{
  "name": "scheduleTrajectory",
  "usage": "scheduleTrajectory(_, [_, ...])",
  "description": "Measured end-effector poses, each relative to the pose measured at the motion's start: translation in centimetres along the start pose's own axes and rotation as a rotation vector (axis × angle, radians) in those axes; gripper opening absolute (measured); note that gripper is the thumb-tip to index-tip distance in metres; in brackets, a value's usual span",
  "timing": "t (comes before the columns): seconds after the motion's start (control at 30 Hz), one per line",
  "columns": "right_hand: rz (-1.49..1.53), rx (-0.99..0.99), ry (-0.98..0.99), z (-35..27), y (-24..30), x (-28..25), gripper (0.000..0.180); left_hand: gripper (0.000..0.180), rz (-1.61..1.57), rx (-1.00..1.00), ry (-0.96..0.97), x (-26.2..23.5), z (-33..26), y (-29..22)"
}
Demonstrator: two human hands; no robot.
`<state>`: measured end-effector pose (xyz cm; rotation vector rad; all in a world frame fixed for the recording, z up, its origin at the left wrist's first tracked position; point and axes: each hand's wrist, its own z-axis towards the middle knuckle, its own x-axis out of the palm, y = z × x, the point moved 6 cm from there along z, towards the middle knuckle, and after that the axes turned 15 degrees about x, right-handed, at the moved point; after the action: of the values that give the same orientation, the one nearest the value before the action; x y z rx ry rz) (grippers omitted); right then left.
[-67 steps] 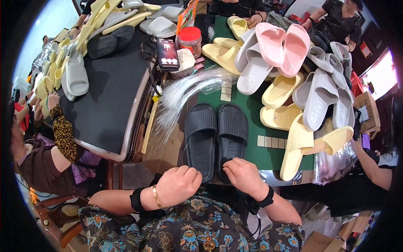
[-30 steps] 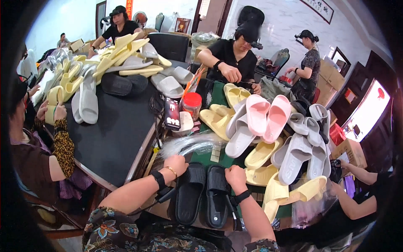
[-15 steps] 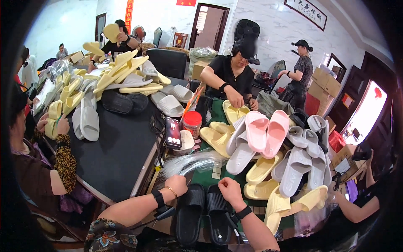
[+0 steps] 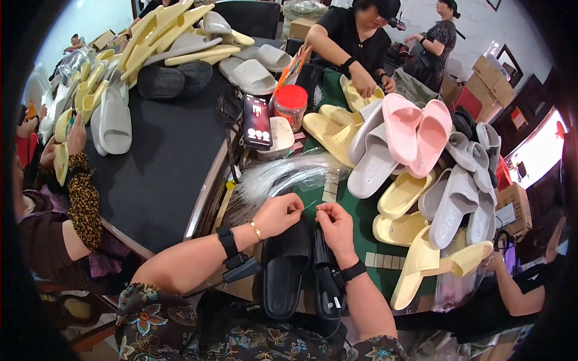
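Observation:
A pair of black slippers [image 4: 285, 265] lies side by side at the near edge of the green mat [image 4: 359, 212], toes pointing away from me. My left hand [image 4: 278, 214] hovers over the toe of the left slipper and pinches a thin clear plastic strand [image 4: 309, 206]. My right hand [image 4: 335, 227] rests on the toe of the right slipper with its fingertips closed on the slipper's edge, close to the strand's free end. A fan-shaped bundle of clear strands [image 4: 283, 174] lies just beyond both hands.
A heap of pink slippers [image 4: 415, 131], grey slippers [image 4: 457, 192] and yellow slippers [image 4: 400, 194] fills the right. A phone [image 4: 257, 120], a red-lidded jar [image 4: 291, 104] and a white bowl [image 4: 280, 136] stand beyond. On the left is a black tabletop [image 4: 156, 168]. A person across [image 4: 355, 36] handles slippers, and other people sit left and right.
My hands have slid from the slippers' heels up to the toes. My left hand now pinches a clear strand. The view has tilted down toward the table.

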<state>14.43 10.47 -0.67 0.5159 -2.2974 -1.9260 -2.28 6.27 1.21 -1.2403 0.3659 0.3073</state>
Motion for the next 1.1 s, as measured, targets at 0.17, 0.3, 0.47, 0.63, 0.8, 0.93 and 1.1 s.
scheduleTrajectory(0.17, [0.096, 0.023, -0.008, -0.3, 0.1, -0.3, 0.01, 0.017, 0.047, 0.024, 0.015, -0.2, -0.1, -1.6])
scheduleTrajectory(0.3, [0.103, 0.022, 0.004, -0.4, 0.1, -0.2, 0.01, 0.016, 0.079, 0.048, 0.009, -0.1, -0.4, -1.6])
scheduleTrajectory(0.47, [0.142, 0.054, 0.028, -0.5, 0.1, -0.2, 0.009, 0.014, 0.116, 0.101, -0.003, -0.2, -0.3, -1.9])
scheduleTrajectory(0.63, [0.123, 0.057, 0.022, -0.5, 0.5, -0.2, 0.009, 0.016, 0.098, 0.053, 0.019, -0.2, -0.1, -1.7])
scheduleTrajectory(0.8, [0.148, 0.053, 0.059, -0.4, 0.2, -0.1, 0.009, 0.016, 0.1, 0.037, 0.036, -0.3, -0.2, -1.9])
scheduleTrajectory(0.93, [0.152, 0.078, 0.049, -0.5, 0.1, -0.1, 0.009, 0.015, 0.077, 0.063, 0.027, -0.2, -0.3, -2.0])
scheduleTrajectory(1.1, [0.145, 0.084, 0.047, -0.8, 0.4, -0.2, 0.009, 0.015, 0.068, 0.077, 0.017, -0.2, -0.4, -2.2])
